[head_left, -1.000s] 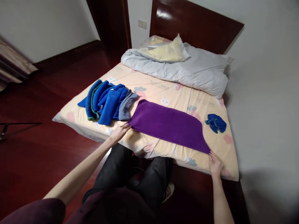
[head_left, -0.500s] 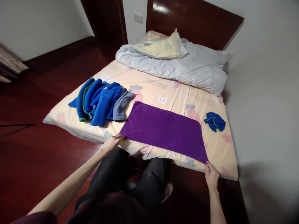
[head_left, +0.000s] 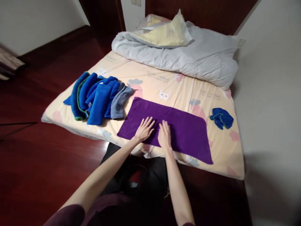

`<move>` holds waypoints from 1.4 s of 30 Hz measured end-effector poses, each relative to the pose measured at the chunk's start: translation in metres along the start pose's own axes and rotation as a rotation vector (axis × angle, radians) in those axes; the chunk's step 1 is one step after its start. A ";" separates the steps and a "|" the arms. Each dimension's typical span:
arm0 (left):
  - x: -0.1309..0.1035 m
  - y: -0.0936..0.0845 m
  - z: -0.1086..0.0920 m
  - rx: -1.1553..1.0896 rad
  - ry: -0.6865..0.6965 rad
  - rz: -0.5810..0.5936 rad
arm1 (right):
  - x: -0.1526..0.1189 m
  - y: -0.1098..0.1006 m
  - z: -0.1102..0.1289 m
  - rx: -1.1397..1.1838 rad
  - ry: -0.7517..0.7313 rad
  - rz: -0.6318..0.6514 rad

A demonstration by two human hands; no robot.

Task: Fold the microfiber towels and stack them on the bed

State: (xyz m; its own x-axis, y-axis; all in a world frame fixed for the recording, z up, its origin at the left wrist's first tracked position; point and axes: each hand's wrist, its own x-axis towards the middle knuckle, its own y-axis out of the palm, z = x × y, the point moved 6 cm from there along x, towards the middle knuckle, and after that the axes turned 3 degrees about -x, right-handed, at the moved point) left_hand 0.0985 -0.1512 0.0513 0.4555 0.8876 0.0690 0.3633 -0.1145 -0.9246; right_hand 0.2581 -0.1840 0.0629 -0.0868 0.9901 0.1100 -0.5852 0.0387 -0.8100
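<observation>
Cloth, purple and spread in one flat sheet, lies along the near edge of the bed, probably because this place is easy to reach from where the person stands. The left hand is open, palm down with fingers spread wide over the cloth, and grips nothing; such a shape seems suitable for pressing fabric flat. The right hand, slightly blurred, is also open, with fingers closer together, and holds nothing; whether it touches the fabric, I cannot tell. Blue cloths are gathered at the left and a small blue cloth lies at the right, apparently leaving the middle for the purple one.
</observation>
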 end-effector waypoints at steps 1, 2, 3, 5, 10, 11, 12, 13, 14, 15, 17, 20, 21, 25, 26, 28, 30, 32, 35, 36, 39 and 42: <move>0.002 0.009 0.004 -0.003 -0.019 0.004 | 0.007 0.021 0.009 0.005 -0.016 0.057; 0.001 0.016 0.011 0.001 -0.051 0.000 | 0.011 0.037 0.010 -0.003 -0.009 0.092; -0.002 0.021 0.021 0.009 -0.082 -0.012 | 0.011 0.046 0.006 -0.022 -0.015 0.120; -0.010 0.022 0.044 0.026 -0.137 -0.051 | 0.003 0.046 -0.016 -0.079 -0.011 0.136; -0.026 0.003 0.092 0.023 -0.268 -0.122 | -0.041 -0.036 -0.135 -0.254 0.164 -0.003; -0.027 0.001 0.096 0.016 -0.282 -0.123 | -0.054 -0.058 -0.163 -0.300 0.233 -0.048; -0.027 -0.001 0.099 0.012 -0.290 -0.120 | -0.068 -0.080 -0.190 -0.345 0.313 -0.101; -0.027 -0.001 0.100 0.010 -0.292 -0.115 | -0.083 -0.099 -0.214 -0.386 0.388 -0.143; -0.027 -0.001 0.101 0.012 -0.292 -0.114 | -0.096 -0.116 -0.235 -0.422 0.462 -0.193; -0.027 0.000 0.102 0.015 -0.295 -0.116 | -0.108 -0.129 -0.250 -0.449 0.516 -0.223; -0.027 0.002 0.105 0.027 -0.313 -0.125 | -0.123 -0.142 -0.268 -0.488 0.589 -0.265; -0.026 0.003 0.105 0.054 -0.338 -0.127 | -0.128 -0.143 -0.271 -0.529 0.610 -0.293; -0.024 0.003 0.102 0.067 -0.347 -0.128 | -0.127 -0.141 -0.269 -0.539 0.603 -0.304; -0.004 0.013 0.055 0.105 -0.322 -0.138 | -0.124 -0.139 -0.264 -0.547 0.573 -0.353; 0.006 0.020 0.035 0.102 -0.247 -0.106 | -0.124 -0.140 -0.264 -0.542 0.569 -0.362; 0.028 0.036 -0.003 0.089 -0.051 -0.020 | -0.124 -0.141 -0.264 -0.532 0.561 -0.379; 0.048 0.047 -0.018 0.081 0.076 0.043 | -0.124 -0.142 -0.265 -0.524 0.552 -0.396; 0.067 0.044 0.004 0.087 0.041 0.035 | -0.124 -0.142 -0.265 -0.520 0.542 -0.413; 0.087 0.019 0.082 0.118 -0.150 -0.053 | -0.124 -0.141 -0.266 -0.520 0.527 -0.436; 0.092 0.009 0.111 0.127 -0.214 -0.076 | -0.125 -0.141 -0.268 -0.522 0.522 -0.441; 0.104 -0.012 0.179 0.118 -0.302 -0.091 | -0.126 -0.138 -0.274 -0.528 0.508 -0.440; 0.113 -0.019 0.208 0.103 -0.300 -0.101 | -0.126 -0.135 -0.281 -0.538 0.504 -0.417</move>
State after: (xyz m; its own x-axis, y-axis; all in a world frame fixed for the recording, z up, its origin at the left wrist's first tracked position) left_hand -0.0257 0.0440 -0.0015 0.1564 0.9857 0.0627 0.3032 0.0125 -0.9528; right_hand 0.5747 -0.2766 -0.0030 0.4956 0.8171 0.2944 -0.0145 0.3467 -0.9379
